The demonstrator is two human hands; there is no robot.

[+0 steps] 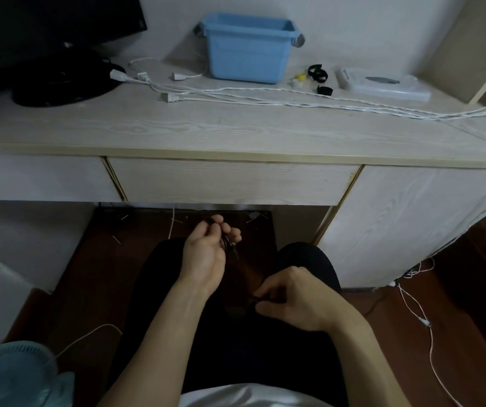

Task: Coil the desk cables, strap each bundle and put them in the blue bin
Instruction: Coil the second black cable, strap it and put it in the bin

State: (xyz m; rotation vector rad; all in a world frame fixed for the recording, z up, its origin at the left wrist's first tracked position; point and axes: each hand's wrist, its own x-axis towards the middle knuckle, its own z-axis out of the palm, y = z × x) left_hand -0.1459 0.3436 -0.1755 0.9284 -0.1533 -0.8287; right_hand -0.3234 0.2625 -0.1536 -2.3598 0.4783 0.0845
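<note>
Below the desk edge, over my lap, my left hand is palm-up and its fingers curl around several loops of a thin black cable. My right hand pinches the same black cable lower down, near my right knee. The blue bin stands at the back of the desk. Long white cables with plugs lie stretched across the desk in front of the bin. Black straps lie to the right of the bin, with one more black strap nearer the cables.
A black monitor base and a dark bundle fill the desk's left. A white flat box lies at the right. A closed drawer faces me. Thin white wires trail on the floor at right; a teal fan stands at lower left.
</note>
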